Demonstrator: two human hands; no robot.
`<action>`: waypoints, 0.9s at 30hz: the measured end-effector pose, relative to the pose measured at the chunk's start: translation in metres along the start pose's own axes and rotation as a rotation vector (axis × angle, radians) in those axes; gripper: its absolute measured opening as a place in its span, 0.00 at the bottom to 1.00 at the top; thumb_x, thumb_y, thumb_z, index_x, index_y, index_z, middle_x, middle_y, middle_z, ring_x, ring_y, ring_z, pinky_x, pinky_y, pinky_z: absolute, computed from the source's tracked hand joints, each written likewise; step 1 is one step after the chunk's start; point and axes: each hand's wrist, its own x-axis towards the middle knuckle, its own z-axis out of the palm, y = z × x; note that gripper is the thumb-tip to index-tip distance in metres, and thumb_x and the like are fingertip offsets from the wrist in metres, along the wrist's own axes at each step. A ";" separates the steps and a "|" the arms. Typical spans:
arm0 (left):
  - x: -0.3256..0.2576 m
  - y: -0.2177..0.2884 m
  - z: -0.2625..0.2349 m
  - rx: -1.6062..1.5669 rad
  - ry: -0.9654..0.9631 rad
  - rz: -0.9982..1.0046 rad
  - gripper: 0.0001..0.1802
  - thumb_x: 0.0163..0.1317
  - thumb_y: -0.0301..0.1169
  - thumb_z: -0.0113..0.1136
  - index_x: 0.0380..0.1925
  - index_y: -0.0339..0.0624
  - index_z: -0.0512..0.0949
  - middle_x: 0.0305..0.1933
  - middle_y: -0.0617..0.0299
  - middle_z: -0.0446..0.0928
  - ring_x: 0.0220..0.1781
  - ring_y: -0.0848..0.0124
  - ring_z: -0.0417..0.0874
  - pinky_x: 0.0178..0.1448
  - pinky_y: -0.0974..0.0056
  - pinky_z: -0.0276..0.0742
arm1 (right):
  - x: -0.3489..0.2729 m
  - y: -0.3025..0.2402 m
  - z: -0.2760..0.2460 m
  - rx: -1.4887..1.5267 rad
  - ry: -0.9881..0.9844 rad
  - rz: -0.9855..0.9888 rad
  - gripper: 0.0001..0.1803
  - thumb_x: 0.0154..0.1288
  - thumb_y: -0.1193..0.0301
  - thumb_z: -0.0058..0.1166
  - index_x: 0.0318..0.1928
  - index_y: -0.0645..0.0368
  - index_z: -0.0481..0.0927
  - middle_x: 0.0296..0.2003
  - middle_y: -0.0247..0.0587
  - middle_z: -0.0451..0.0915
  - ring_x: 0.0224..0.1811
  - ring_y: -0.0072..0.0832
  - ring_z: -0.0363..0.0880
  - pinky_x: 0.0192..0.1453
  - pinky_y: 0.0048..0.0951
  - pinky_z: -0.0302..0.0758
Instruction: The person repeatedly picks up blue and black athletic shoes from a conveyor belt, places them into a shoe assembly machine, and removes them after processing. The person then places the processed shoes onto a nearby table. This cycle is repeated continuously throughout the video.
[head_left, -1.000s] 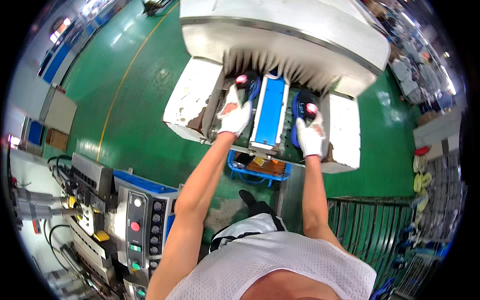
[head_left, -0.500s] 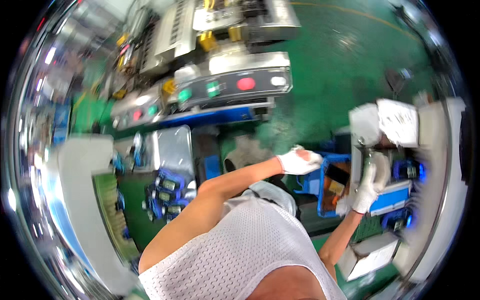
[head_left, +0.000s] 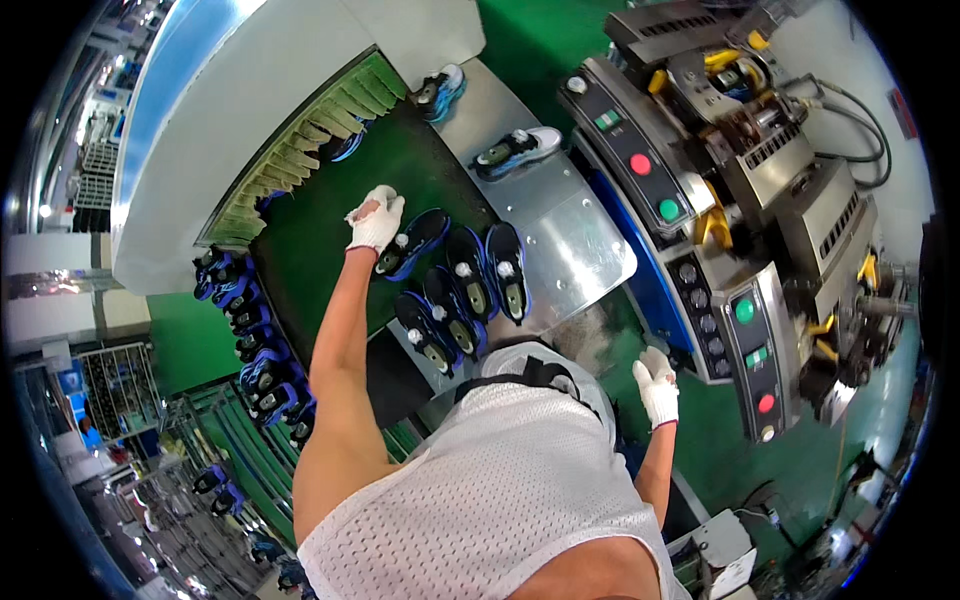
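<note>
The left hand (head_left: 376, 219), in a white glove, reaches out over the green conveyor belt (head_left: 310, 250) and rests on the heel end of a dark blue shoe (head_left: 413, 242); its fingers look curled over the shoe, though I cannot tell whether they grip it or only press on it. That shoe lies slanted at the belt's near edge, toes pointing away from the tunnel. Just beside it, on the side away from the tunnel, four more blue shoes (head_left: 468, 292) lie in a tight row, soles down and openings up, probably lined up so each is easy to pick in turn. The right hand (head_left: 657, 384), also gloved, hangs loosely curled and empty by the control panel (head_left: 700, 240) with its red and green buttons, well apart from the belt. Two further shoes (head_left: 515, 150) sit on the steel worktop (head_left: 570, 235) beyond the belt.
</note>
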 end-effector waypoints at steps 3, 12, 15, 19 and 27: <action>-0.021 0.018 -0.003 0.064 -0.193 0.028 0.29 0.59 0.51 0.62 0.51 0.40 0.80 0.55 0.43 0.80 0.58 0.47 0.82 0.64 0.47 0.74 | 0.015 -0.030 -0.001 -0.095 -0.054 0.052 0.29 0.70 0.70 0.60 0.67 0.69 0.70 0.62 0.59 0.79 0.64 0.42 0.80 0.67 0.37 0.75; -0.022 -0.019 0.045 0.156 -0.456 -0.032 0.33 0.54 0.46 0.73 0.55 0.44 0.74 0.54 0.48 0.78 0.58 0.48 0.82 0.61 0.39 0.73 | 0.055 -0.069 0.028 -0.208 -0.239 0.132 0.30 0.68 0.71 0.61 0.67 0.69 0.70 0.63 0.59 0.77 0.67 0.40 0.77 0.68 0.36 0.74; -0.016 0.007 -0.007 -0.080 -0.358 -0.148 0.40 0.54 0.52 0.71 0.65 0.45 0.75 0.66 0.47 0.77 0.66 0.50 0.78 0.70 0.47 0.69 | 0.063 -0.115 0.047 -0.256 -0.258 0.046 0.29 0.69 0.71 0.62 0.66 0.70 0.71 0.63 0.59 0.78 0.66 0.41 0.78 0.68 0.36 0.75; -0.020 0.092 -0.085 -0.635 -0.293 -0.150 0.41 0.52 0.43 0.73 0.66 0.42 0.74 0.66 0.52 0.77 0.64 0.57 0.80 0.70 0.53 0.72 | 0.081 -0.174 0.087 0.103 -0.293 -0.093 0.28 0.71 0.69 0.58 0.66 0.69 0.71 0.58 0.58 0.81 0.61 0.39 0.82 0.64 0.35 0.78; -0.018 0.178 -0.073 -0.603 -0.682 0.564 0.37 0.56 0.38 0.74 0.65 0.39 0.73 0.66 0.53 0.78 0.69 0.61 0.76 0.75 0.55 0.68 | 0.103 -0.219 0.123 1.338 -1.038 0.111 0.32 0.73 0.52 0.57 0.69 0.58 0.72 0.59 0.43 0.82 0.57 0.34 0.83 0.65 0.43 0.79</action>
